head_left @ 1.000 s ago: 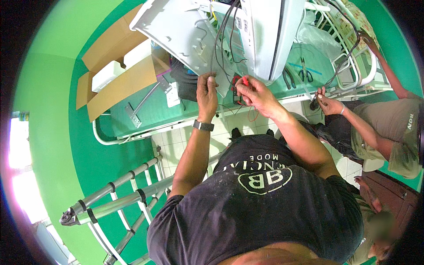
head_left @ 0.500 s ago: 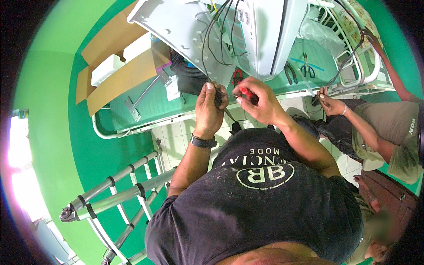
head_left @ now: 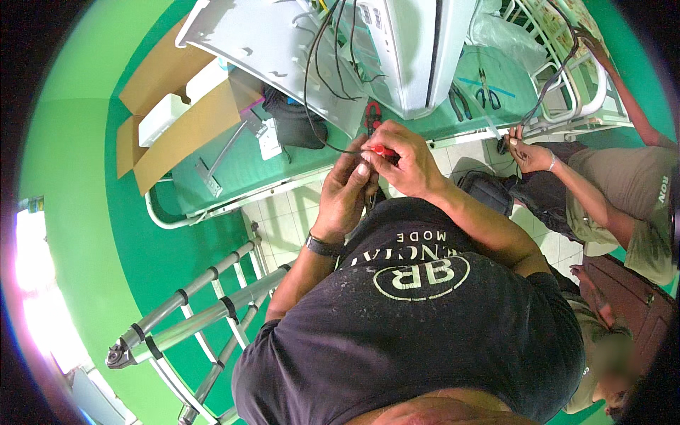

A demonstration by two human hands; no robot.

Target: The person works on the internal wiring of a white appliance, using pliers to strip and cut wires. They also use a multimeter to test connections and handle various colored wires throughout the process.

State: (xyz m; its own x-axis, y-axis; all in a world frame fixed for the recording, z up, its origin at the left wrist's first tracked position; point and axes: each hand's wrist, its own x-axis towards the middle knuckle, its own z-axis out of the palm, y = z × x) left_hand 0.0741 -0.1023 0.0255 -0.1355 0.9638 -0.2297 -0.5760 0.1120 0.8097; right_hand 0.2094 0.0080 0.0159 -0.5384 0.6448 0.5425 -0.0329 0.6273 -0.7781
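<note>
My left hand (head_left: pixel 343 200) is closed on a dark cable (head_left: pixel 314 113), just above my lap. Its fingers hide most of whatever lies in them. My right hand (head_left: pixel 409 163) meets it, gripping a small red-handled tool (head_left: pixel 383 151) whose tip is hidden between the hands. The cable runs up from my fingers to an open white appliance housing (head_left: pixel 418 71), where several black wires hang loose. A red-and-black clamp meter (head_left: pixel 372 119) lies just beyond my right hand on the green bed surface.
Pliers (head_left: pixel 460 103) and scissors (head_left: pixel 486 92) lie right of the housing. Left are a black bag (head_left: pixel 301 127), metal brackets (head_left: pixel 209 178) and a cardboard box (head_left: pixel 188 142). A folded ladder (head_left: pixel 188 322) stands at lower left. On the right, another person's hand (head_left: pixel 533 157) holds a cable.
My hands have come closer together, and the red-handled tool's metal shaft, visible before, is now hidden. The view has shifted slightly. The other person's hands stay nearly in place.
</note>
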